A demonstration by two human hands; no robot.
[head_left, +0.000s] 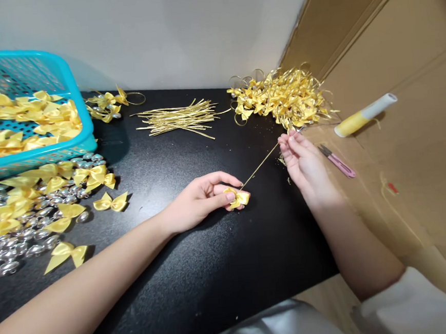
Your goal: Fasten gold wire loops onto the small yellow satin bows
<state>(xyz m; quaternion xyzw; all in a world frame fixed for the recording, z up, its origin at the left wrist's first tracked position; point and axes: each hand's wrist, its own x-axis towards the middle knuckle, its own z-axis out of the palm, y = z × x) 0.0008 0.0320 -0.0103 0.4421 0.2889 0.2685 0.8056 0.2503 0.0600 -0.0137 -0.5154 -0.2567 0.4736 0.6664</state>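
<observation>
Bare forearms (101, 284) reach over the black table (223, 270); the left hand (200, 199) pinches a yellow bow (242, 199) between thumb and fingers, and a straight gold tie (261, 164) runs from it to the right hand (303, 158), fingertips closed on it.

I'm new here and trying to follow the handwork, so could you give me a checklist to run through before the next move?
1. Left hand has hold of a yellow bow: ok, pinched.
2. Right hand grips the gold strand: ok, near its far end.
3. Strand without slack: ok, it runs straight between the hands.
4. Silver bead on the held bow: cannot tell, none shows and fingers cover part of it.
5. Spare gold strands at hand: ok, piled beyond the hands.
6. Pink-handled tool set down: ok, lying beside the right wrist.
</observation>
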